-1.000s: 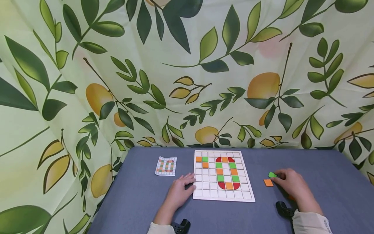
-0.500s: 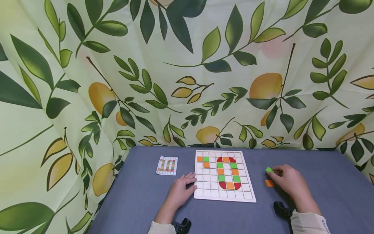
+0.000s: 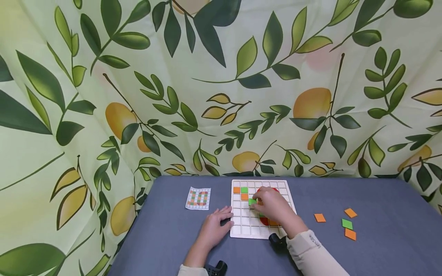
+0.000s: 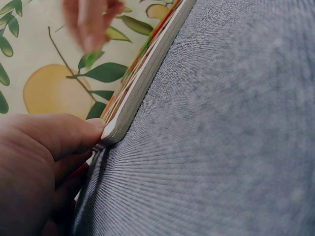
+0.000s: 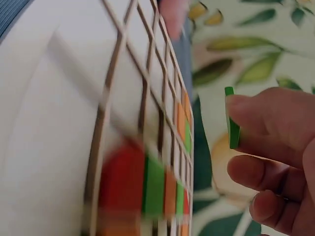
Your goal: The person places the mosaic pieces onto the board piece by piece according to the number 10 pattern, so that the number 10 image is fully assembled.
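Note:
A white grid board (image 3: 241, 230) lies on the table with orange, green and red tiles set in some of its squares. Over its upper middle, my right hand (image 3: 274, 205) pinches a green tile (image 3: 252, 201) between thumb and finger. The right wrist view shows that green tile (image 5: 232, 118) held edge-on, clear of the board. My left hand (image 3: 213, 228) rests at the board's left edge, its fingers touching the rim; in the left wrist view the thumb lies against the board's corner (image 4: 115, 130). The right hand hides part of the red-cornered tile ring.
Right of the board lie loose tiles: a green tile (image 3: 347, 224) and several orange ones, such as the orange tile (image 3: 319, 217). A small printed pattern card (image 3: 198, 198) lies left of the board. A leaf-patterned cloth (image 3: 221, 96) hangs behind the table.
The right hand has picked up the green tile from the right side of the table and carried it left over the board. The left hand has stayed at the board's edge.

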The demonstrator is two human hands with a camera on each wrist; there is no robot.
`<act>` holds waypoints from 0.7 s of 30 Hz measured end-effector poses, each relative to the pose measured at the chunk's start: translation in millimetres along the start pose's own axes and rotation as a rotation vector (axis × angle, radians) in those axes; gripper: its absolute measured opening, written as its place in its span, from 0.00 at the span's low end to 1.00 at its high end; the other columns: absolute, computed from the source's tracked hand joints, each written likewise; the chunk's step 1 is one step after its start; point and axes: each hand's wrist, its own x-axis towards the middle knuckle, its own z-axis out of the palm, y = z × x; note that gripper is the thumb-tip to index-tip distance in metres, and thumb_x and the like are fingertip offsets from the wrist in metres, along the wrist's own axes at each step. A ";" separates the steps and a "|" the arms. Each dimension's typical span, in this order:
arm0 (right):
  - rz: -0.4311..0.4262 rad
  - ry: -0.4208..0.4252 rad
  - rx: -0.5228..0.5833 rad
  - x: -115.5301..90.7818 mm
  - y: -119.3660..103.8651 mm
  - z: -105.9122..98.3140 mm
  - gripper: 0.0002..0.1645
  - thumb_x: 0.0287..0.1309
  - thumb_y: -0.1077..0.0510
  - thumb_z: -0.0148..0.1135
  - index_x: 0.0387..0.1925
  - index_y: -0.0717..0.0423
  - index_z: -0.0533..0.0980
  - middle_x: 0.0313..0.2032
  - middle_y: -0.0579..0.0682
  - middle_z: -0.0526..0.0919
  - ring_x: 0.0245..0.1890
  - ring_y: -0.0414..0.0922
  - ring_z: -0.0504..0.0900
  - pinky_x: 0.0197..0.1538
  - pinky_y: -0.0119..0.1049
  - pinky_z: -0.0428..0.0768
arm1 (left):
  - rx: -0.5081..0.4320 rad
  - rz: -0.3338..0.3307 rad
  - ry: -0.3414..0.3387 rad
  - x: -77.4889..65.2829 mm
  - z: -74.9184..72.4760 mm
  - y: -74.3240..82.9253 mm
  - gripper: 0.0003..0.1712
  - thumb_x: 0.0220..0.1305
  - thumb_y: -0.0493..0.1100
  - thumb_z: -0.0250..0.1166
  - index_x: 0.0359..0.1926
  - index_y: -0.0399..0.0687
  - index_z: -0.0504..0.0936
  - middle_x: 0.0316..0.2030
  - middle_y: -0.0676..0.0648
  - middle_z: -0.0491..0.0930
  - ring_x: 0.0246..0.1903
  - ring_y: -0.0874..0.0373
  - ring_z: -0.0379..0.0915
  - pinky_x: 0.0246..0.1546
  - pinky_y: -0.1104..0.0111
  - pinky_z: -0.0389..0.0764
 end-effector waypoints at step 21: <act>0.097 -0.099 -0.009 25.7 -11.8 35.6 0.07 0.49 0.57 0.74 0.33 0.51 0.87 0.33 0.45 0.84 0.37 0.45 0.81 0.46 0.44 0.83 | 0.002 -0.007 -0.007 0.6 1.6 -1.0 0.15 0.62 0.40 0.68 0.49 0.41 0.86 0.59 0.48 0.79 0.64 0.49 0.72 0.70 0.48 0.64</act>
